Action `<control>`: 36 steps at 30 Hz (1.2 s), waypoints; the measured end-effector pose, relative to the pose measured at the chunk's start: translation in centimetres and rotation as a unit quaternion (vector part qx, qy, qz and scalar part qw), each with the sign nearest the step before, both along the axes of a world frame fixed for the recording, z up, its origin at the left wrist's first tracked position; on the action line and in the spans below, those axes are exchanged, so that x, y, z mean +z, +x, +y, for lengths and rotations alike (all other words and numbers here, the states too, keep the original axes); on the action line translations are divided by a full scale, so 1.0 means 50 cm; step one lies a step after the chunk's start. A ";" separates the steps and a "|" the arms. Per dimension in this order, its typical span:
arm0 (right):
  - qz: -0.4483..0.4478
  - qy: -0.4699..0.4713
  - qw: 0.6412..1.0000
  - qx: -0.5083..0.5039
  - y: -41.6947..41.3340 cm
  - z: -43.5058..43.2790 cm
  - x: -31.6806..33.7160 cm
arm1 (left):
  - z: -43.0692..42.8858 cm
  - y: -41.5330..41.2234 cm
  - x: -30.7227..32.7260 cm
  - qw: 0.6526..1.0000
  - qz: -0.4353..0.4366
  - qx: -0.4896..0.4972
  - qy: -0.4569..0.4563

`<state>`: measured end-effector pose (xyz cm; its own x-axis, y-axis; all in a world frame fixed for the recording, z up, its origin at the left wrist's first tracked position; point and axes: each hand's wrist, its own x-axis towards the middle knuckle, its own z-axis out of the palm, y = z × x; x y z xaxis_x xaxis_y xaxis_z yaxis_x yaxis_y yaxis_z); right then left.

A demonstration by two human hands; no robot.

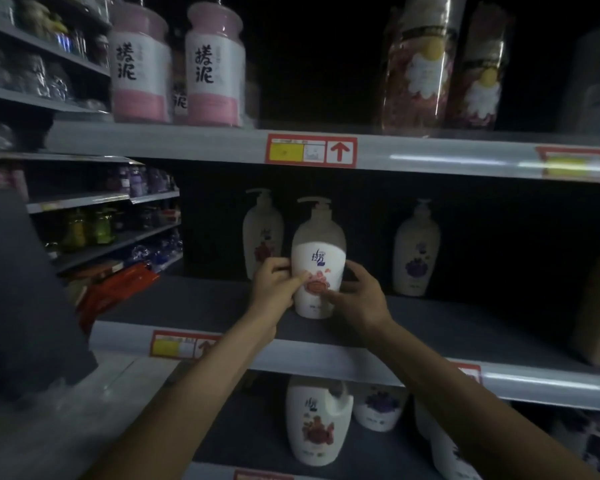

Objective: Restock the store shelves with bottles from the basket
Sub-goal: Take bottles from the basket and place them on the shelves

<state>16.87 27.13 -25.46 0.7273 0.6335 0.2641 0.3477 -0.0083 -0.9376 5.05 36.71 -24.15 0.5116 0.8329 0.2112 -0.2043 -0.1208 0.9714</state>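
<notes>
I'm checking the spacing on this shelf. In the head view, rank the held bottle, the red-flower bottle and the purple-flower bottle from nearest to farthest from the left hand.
1. The held bottle: gripped by the left hand.
2. The red-flower bottle: just behind the hand, further back.
3. The purple-flower bottle: far right, beyond the right hand.

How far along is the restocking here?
Done: a rear red-flower pump bottle and a purple-flower pump bottle stand on the middle shelf. In hand: the left hand and right hand grip the front red-flower pump bottle there. Left: unknown, the basket is out of view.
</notes>
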 end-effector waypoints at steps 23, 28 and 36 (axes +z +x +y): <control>0.230 -0.005 0.972 0.037 -0.002 0.115 0.015 | 0.086 0.047 0.004 0.978 0.055 -0.062 -0.190; 0.261 -0.002 0.965 0.042 0.014 0.138 0.012 | 0.112 0.072 0.003 0.975 0.054 -0.057 -0.208; 0.260 0.022 0.963 0.061 0.041 0.182 -0.019 | 0.122 0.091 0.003 0.974 0.029 -0.044 -0.221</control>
